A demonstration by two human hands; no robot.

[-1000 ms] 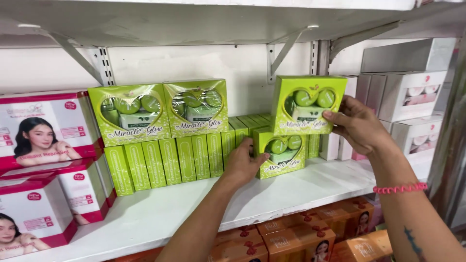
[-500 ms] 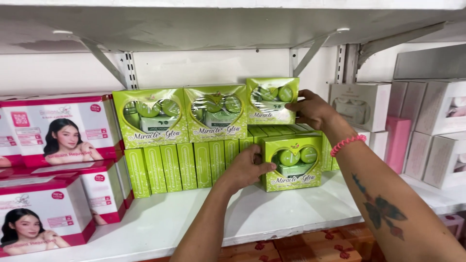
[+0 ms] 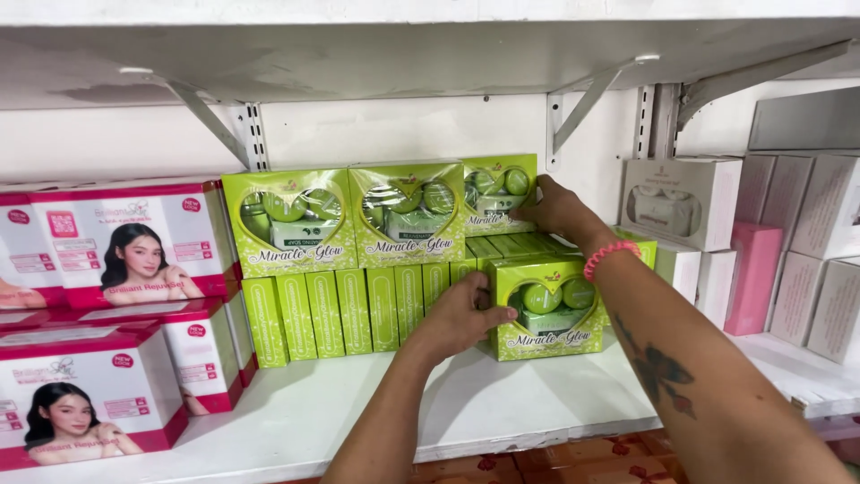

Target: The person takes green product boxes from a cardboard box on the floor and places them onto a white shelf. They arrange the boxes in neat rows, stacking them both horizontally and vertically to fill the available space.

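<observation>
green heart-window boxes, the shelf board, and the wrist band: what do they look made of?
Green box in the right hand: looks like glossy printed cardboard with a clear plastic heart window; glare streaks the film.
Shelf board: white, matte, probably painted wood or laminate; its front edge looks chipped.
Wrist band: pink coil, likely plastic or rubber, with visible spiral ridges.
</observation>
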